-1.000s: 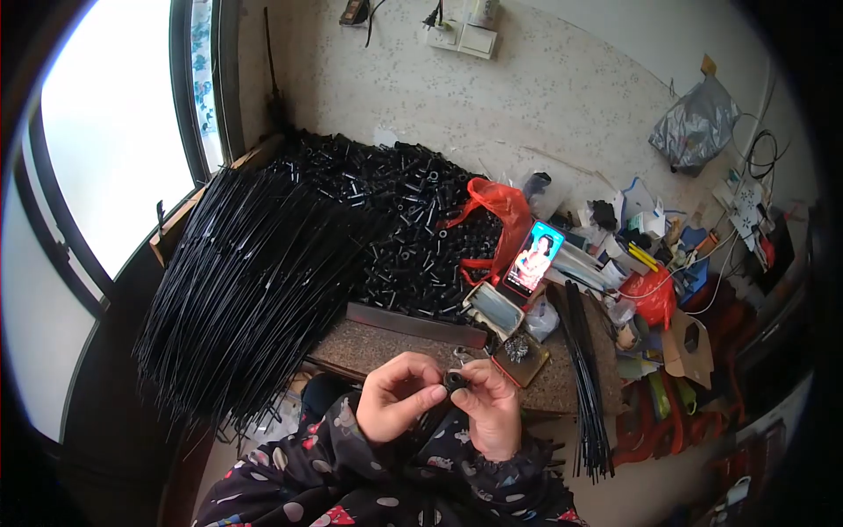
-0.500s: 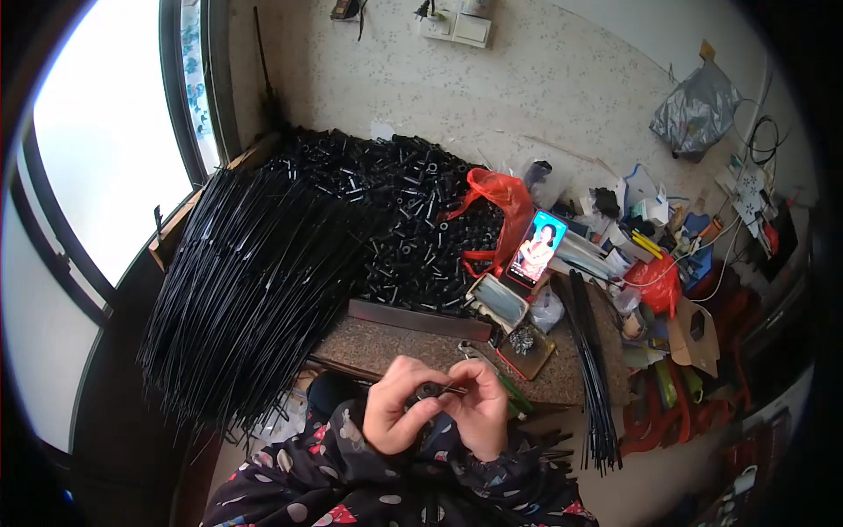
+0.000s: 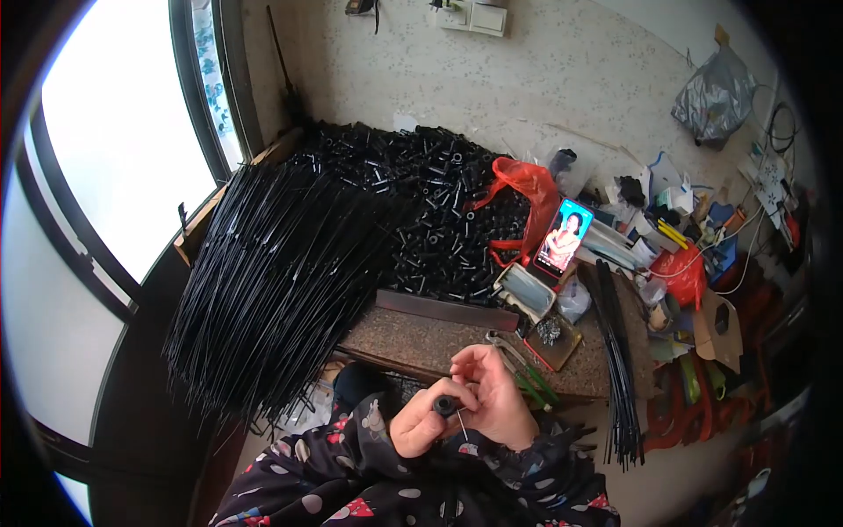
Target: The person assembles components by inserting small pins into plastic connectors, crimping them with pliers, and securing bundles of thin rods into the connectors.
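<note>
My left hand (image 3: 421,425) is closed round a short black tube (image 3: 445,406), whose round open end faces up toward me. A thin metal wire (image 3: 464,427) hangs down just right of the tube, between my hands; which hand bears it I cannot tell. My right hand (image 3: 502,400) is beside the left, its fingers loosely curled and apart, palm turned inward. Its thumb is partly hidden behind the left fingers. Green-handled pliers (image 3: 534,386) lie on the table edge just beyond my right hand.
A large heap of black tubes (image 3: 430,211) covers the back of the table (image 3: 421,341). Long black rods (image 3: 272,281) are piled at left; another bundle (image 3: 615,369) is at right. A lit phone (image 3: 562,237) leans near a red bag (image 3: 527,189). A small tray (image 3: 562,351) holds metal bits.
My right fingers have spread away from the pinch at the tube and risen a little. The tube's open end now faces me more. The whole view has shifted slightly.
</note>
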`<state>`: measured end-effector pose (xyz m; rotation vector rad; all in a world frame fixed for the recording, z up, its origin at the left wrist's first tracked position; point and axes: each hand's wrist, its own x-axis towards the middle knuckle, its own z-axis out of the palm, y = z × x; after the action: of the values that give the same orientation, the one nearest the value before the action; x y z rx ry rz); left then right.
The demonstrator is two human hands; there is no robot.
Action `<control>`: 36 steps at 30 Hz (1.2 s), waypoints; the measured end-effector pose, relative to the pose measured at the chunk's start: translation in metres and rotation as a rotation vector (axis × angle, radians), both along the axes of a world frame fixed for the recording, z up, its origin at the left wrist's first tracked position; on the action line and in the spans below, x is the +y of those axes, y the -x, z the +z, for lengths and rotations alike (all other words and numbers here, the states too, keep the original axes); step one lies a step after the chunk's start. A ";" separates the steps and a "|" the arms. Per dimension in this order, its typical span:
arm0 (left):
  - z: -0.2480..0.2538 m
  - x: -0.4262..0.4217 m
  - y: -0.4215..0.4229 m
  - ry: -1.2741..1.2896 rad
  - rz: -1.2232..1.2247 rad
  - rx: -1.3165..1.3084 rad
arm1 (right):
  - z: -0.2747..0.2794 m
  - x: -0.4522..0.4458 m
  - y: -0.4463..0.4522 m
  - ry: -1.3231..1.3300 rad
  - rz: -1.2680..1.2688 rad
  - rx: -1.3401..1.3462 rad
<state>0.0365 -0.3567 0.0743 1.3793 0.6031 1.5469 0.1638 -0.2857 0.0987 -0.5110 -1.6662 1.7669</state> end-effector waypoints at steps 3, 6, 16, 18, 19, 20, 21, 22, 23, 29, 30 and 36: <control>0.012 -0.005 0.001 0.248 -0.113 -0.220 | 0.003 -0.002 0.000 -0.087 -0.111 -0.018; 0.003 0.004 0.013 0.281 -0.222 -0.347 | 0.025 -0.009 0.000 -0.564 -0.387 -0.138; 0.000 0.020 0.006 0.042 0.269 -0.201 | 0.048 -0.011 0.001 -1.232 -0.495 -0.281; 0.008 0.021 0.004 -0.044 0.371 -0.021 | 0.046 -0.013 0.001 -1.132 -0.485 -0.213; 0.016 0.019 0.005 -0.077 0.397 0.044 | 0.044 -0.014 0.001 -1.081 -0.472 -0.179; 0.022 0.018 0.007 -0.108 0.431 0.110 | 0.042 -0.013 0.000 -1.156 -0.465 -0.157; 0.025 0.016 0.014 -0.138 0.381 0.140 | 0.039 -0.010 -0.005 -1.230 -0.449 -0.130; 0.028 0.014 0.022 -0.136 0.353 0.149 | 0.037 -0.007 -0.009 -1.303 -0.427 -0.097; 0.033 0.011 0.031 -0.135 0.330 0.156 | 0.035 -0.008 -0.017 -1.323 -0.426 -0.215; 0.036 0.010 0.056 0.008 0.145 0.221 | -0.103 0.022 -0.082 -1.051 -0.544 -1.187; 0.030 0.015 0.051 -0.024 0.116 0.230 | -0.112 0.017 -0.083 -1.139 -0.537 -1.410; 0.017 0.033 0.030 -0.084 -0.026 0.238 | -0.128 0.027 -0.076 -0.601 -0.567 -0.758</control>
<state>0.0064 -0.3233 0.0911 1.6433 0.6668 1.4120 0.2397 -0.2587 -0.0289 -1.3006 -2.1261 0.6215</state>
